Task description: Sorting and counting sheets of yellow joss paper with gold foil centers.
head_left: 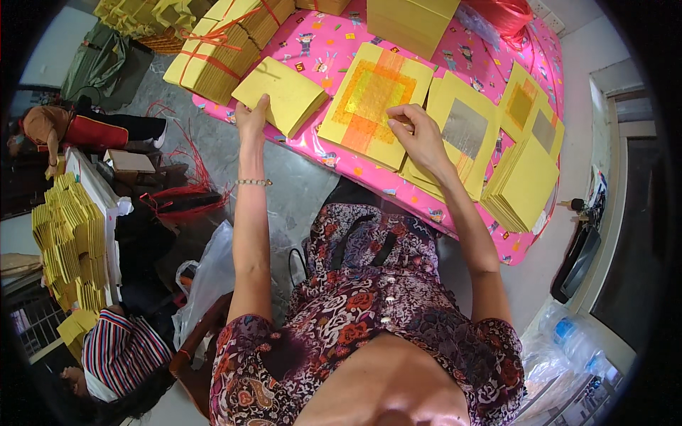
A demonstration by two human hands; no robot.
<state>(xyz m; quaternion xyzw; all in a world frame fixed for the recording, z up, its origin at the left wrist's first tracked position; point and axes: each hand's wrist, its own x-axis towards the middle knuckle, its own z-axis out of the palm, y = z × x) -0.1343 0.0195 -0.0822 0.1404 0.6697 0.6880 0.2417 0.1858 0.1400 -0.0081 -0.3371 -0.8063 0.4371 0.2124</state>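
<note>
A thick stack of plain yellow paper (279, 91) lies at the table's near left edge. My left hand (253, 117) is closed on its near left corner, thumb on top and the other fingers partly hidden. To the right lies a pile of yellow sheets with an orange and gold square (374, 92) on the top one. Over the right side of that square is my right hand (419, 137), its fingers curled and thumb and forefinger pinched together. Whether anything is between them cannot be made out. Beside this hand sits a pile of yellow sheets with a silver square (464, 128).
Bundles of yellow paper tied with red string (213, 60) stand at the far left of the pink patterned table cover (323, 50). More yellow sheets (522, 184) lie fanned at the right. Two other people are at the left, near piled yellow paper (71, 234).
</note>
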